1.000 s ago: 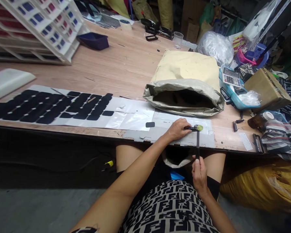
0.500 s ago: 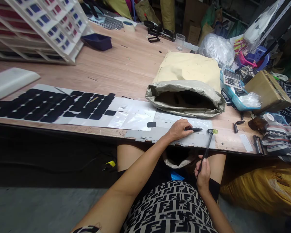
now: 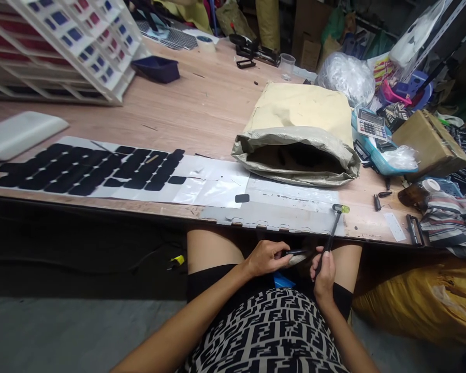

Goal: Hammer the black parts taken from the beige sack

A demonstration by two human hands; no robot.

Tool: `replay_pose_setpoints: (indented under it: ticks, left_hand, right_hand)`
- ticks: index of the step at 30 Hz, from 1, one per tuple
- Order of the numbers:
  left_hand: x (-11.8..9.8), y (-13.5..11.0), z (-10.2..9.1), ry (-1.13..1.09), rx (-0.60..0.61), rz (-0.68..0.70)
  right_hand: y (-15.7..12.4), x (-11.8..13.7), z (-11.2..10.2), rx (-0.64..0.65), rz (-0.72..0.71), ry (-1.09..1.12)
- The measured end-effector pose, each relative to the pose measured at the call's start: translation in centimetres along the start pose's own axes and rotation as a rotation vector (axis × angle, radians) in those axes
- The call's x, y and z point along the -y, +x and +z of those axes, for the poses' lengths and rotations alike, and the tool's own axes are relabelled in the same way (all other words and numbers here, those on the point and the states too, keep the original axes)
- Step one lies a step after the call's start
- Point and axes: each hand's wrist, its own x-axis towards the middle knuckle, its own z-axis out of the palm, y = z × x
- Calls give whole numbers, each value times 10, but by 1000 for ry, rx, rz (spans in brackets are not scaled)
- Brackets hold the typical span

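My left hand (image 3: 270,256) is closed on a slim black piece (image 3: 295,252), low over my lap beyond the table's front edge. Its exact kind is too small to tell. A mallet (image 3: 331,233) with a black handle is in my right hand (image 3: 324,272), fingers wrapped round the grip. The mallet's head, yellow-green at one end, lies over the grey sheet (image 3: 248,215) at the table edge. Below the table, between my knees, the pale mouth of a bag (image 3: 297,259) shows partly behind the black piece.
A yellowish sack (image 3: 295,109) lies with its mouth facing me. To the left, rows of black rounded pieces (image 3: 75,168) cover a white sheet (image 3: 202,181). A calculator (image 3: 372,126) rests on a blue basket (image 3: 392,163) at right. A white crate (image 3: 118,96) stands far left.
My left hand has drawn back from the grey sheet to over my lap, carrying the black piece off the table. The mallet in my right hand has barely moved.
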Motion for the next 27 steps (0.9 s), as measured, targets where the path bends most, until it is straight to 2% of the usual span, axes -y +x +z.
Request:
replay_pose_setpoints:
  ticks: [2, 4, 5, 7, 9, 11, 13, 15, 17, 19, 22, 24, 27]
  left_hand:
    - [10, -1, 5, 129, 108, -205]
    - [11, 2, 5, 223, 246, -302]
    - [8, 4, 2, 239, 309, -294]
    - [-6, 10, -9, 189, 394, -187]
    - [-26, 23, -28, 43, 403, -36]
    - [-44, 48, -53, -102, 299, 71]
    - [-52, 84, -80, -116, 60, 48]
    - [-48, 129, -104, 18, -208, -139]
    - [-32, 172, -120, 176, -403, -444]
    - [-11, 208, -128, 296, -432, -666]
    - [18, 239, -129, 345, -368, -824]
    - [28, 244, -128, 350, -331, -859]
    - [28, 235, -127, 354, -328, -856]
  right_hand:
    - [0, -1, 0, 3, 6, -1]
    - [0, -1, -1, 6, 5, -9]
    - [0, 0, -1, 6, 4, -14]
    - [0, 0, -1, 6, 3, -19]
    - [0, 1, -1, 11, -1, -19]
    - [0, 0, -1, 14, -7, -19]
    - [0, -1, 0, 11, -12, -22]
    - [0, -2, 0, 6, -13, -23]
    - [0, -2, 0, 3, -10, -23]
    - [0, -1, 0, 7, -2, -25]
    - [-1, 0, -1, 13, 6, -29]
    - [-2, 1, -1, 13, 7, -30]
    - [-2, 1, -1, 6, 5, -28]
